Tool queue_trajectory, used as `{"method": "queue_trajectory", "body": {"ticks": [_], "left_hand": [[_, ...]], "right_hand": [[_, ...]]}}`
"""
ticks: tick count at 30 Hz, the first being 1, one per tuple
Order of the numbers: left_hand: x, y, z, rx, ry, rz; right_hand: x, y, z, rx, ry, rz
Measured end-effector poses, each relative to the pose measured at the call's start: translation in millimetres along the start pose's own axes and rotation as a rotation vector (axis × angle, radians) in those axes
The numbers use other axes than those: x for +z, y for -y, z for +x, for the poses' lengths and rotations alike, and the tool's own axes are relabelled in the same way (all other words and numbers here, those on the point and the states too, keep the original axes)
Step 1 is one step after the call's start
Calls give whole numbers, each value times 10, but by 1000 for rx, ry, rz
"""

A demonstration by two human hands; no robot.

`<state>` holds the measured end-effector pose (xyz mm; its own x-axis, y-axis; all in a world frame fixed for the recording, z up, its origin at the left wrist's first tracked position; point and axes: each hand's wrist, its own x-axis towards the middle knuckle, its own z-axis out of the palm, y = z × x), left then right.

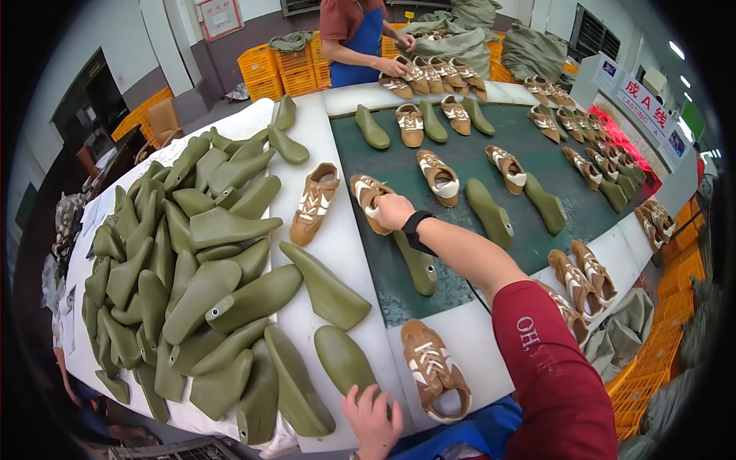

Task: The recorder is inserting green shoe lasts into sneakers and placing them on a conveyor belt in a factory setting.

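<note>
My right hand (394, 212), with a black band at its wrist, reaches across to the green belt's left edge. Its fingers close on a brown and white lace-up shoe (366, 190). Just below that shoe lies an olive-green shoe last (416, 264). Near the front edge my left hand (372, 420) has its fingers apart, beside the lower end of another shoe last (341, 359); whether it touches the last I cannot tell. A brown shoe (435, 369) rests to the right of that hand. Another brown shoe (314, 203) sits on the white strip left of the belt.
A large heap of shoe lasts (192, 261) covers the white table at left. Shoes and lasts stand in rows on the green belt (452, 280). Across it, a co-worker in a blue apron (356, 38) handles shoes. Orange crates (264, 73) stand behind and at right.
</note>
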<state>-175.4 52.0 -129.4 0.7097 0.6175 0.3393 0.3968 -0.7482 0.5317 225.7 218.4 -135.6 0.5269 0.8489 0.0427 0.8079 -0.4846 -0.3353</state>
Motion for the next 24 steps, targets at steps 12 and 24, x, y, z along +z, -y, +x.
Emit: {"method": "queue_trajectory", "body": {"ticks": [12,24], "left_hand": [[3,101,45,-43,14,-47],[-3,18,90,-2,-38,-55]], "right_hand": [[162,239,602,-118,122,-221],[640,1083,765,-402,-112,-596]]}}
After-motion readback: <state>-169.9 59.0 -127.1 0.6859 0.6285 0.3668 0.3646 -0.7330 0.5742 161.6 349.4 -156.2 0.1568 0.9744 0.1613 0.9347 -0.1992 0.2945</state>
